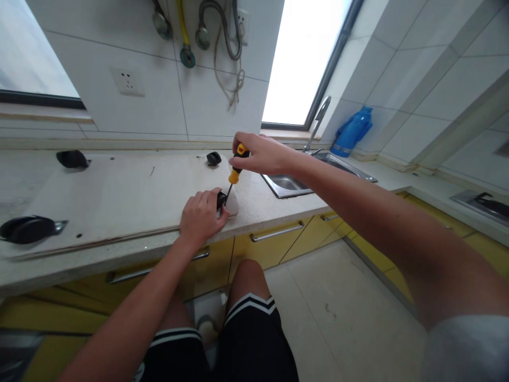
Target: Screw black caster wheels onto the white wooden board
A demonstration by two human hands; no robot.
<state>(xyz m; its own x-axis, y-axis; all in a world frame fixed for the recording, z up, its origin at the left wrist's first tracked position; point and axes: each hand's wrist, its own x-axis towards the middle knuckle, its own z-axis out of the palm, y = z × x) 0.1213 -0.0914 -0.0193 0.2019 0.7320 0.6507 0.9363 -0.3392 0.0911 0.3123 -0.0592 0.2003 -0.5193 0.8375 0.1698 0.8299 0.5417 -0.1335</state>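
Observation:
A screwdriver (234, 176) with a yellow and black handle is gripped from above by my right hand (254, 150). Its shaft slants down to a small black caster-like part (221, 200) at the right end of a white board (119, 196). My left hand (202, 216) has its fingers closed around that black part and holds it against the board. Another black part (213, 158) sits at the board's far right corner. On the left end are two more, one black piece (72, 159) at the back and a larger-looking one (29, 229) in front.
Right of the board, a steel sink (288, 183) with a tall faucet (318, 122) is set into the counter (254, 207). A blue thermos-like jug (352, 132) stands in the corner. Hoses (222, 16) hang on the wall above, and yellow drawers (274, 246) lie below.

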